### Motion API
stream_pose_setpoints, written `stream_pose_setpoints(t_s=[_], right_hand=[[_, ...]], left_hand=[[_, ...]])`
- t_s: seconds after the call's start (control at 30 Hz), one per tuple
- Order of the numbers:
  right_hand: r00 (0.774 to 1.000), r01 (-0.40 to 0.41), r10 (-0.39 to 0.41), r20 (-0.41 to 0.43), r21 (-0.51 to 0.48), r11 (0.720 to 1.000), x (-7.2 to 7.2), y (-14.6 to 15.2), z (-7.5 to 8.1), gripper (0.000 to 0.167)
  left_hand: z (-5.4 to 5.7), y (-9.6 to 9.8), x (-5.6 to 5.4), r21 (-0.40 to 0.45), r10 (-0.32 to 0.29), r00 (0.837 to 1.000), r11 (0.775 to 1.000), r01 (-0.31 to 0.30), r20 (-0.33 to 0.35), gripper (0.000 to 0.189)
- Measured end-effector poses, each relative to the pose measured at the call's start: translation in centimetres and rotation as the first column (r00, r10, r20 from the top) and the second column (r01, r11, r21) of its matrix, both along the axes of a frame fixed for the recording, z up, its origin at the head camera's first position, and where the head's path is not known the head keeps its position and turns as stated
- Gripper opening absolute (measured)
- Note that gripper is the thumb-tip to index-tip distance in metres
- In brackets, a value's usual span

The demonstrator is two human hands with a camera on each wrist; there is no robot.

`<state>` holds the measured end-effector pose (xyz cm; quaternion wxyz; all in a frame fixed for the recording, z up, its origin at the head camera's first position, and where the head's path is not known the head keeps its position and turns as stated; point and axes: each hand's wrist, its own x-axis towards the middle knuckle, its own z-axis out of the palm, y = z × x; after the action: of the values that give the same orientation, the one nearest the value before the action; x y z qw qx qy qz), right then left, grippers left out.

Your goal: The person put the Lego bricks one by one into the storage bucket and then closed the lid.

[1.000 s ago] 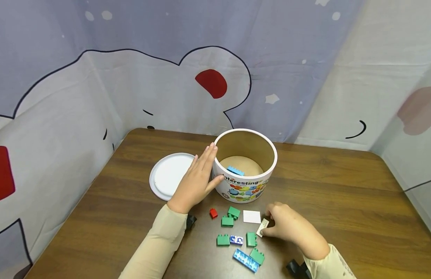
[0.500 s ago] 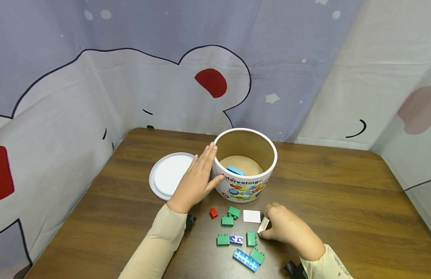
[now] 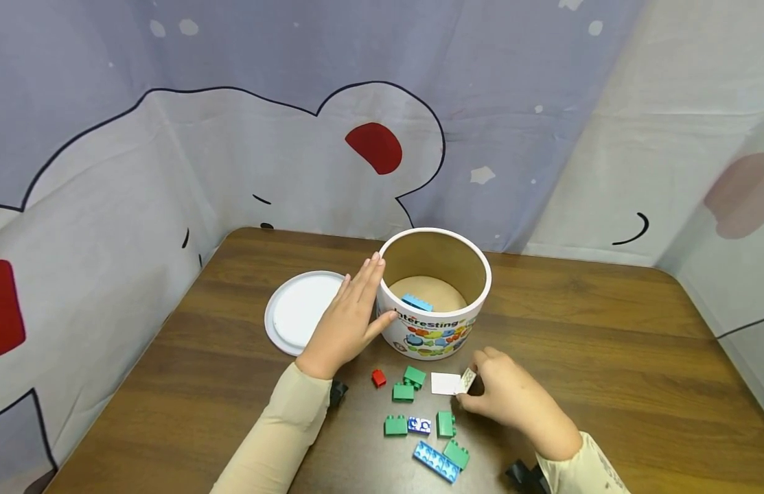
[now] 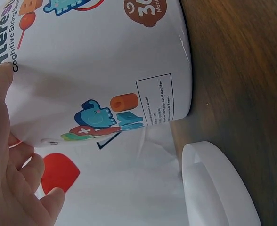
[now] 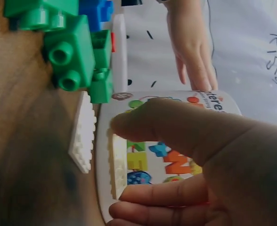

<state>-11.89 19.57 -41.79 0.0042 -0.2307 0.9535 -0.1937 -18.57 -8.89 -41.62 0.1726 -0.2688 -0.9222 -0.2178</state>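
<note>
My right hand (image 3: 511, 398) pinches a narrow cream building plate (image 3: 468, 381) between thumb and fingers. In the right wrist view that narrow plate (image 5: 118, 162) is held on edge, a little apart from a wider white studded plate (image 5: 84, 134) on the table. From the head camera, the wider plate (image 3: 445, 383) lies just left of the held one. Straight fingers of my left hand (image 3: 344, 322) rest against the left side of a white round bucket (image 3: 390, 333), its thumb on the bucket's front. A light blue brick (image 3: 417, 302) lies inside the bucket.
Several green bricks (image 3: 395, 425) lie in front of the bucket, with a small red brick (image 3: 378, 378), a blue patterned brick (image 3: 419, 425) and a long light blue brick (image 3: 435, 461). The bucket's white lid (image 3: 289, 312) rests behind the left hand. A printed curtain (image 3: 264, 151) hangs behind the table.
My right hand has moved the narrow cream plate away from me, up beside the wider white plate, turning it slightly. The left hand and bucket have stayed in place.
</note>
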Motion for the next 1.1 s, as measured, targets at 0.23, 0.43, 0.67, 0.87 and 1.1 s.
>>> stream_pose_setpoints(t_s=[0.23, 0.43, 0.67, 0.87, 1.1], right_hand=[[0.994, 0.011, -0.020, -0.109, -0.083, 0.996, 0.1, 0.0, 1.6, 0.034], [0.972, -0.027, -0.016, -0.235, -0.179, 0.984, 0.1, -0.1, 3.5, 0.033], [0.910, -0.109, -0.003, -0.414, -0.248, 0.963, -0.7, -0.4, 5.9, 0.038], [0.902, -0.118, -0.018, -0.432, -0.284, 0.952, -1.9, -1.1, 7.7, 0.037], [0.956, 0.007, -0.101, -0.274, -0.324, 0.946, -4.5, -2.4, 9.0, 0.032]], left_hand=[[-0.1, -0.1, -0.1, -0.001, -0.001, 1.000, 1.000, 0.001, -0.004, 0.084], [0.0, 0.0, -0.1, 0.002, -0.001, 1.000, 1.000, 0.001, 0.005, 0.084], [-0.1, 0.0, -0.1, 0.007, -0.001, 1.000, 1.000, 0.001, -0.006, 0.084], [-0.2, -0.1, -0.1, 0.004, 0.000, 1.000, 1.000, 0.000, 0.001, 0.084], [-0.4, -0.1, -0.2, 0.014, -0.007, 1.000, 1.000, 0.007, -0.009, 0.084]])
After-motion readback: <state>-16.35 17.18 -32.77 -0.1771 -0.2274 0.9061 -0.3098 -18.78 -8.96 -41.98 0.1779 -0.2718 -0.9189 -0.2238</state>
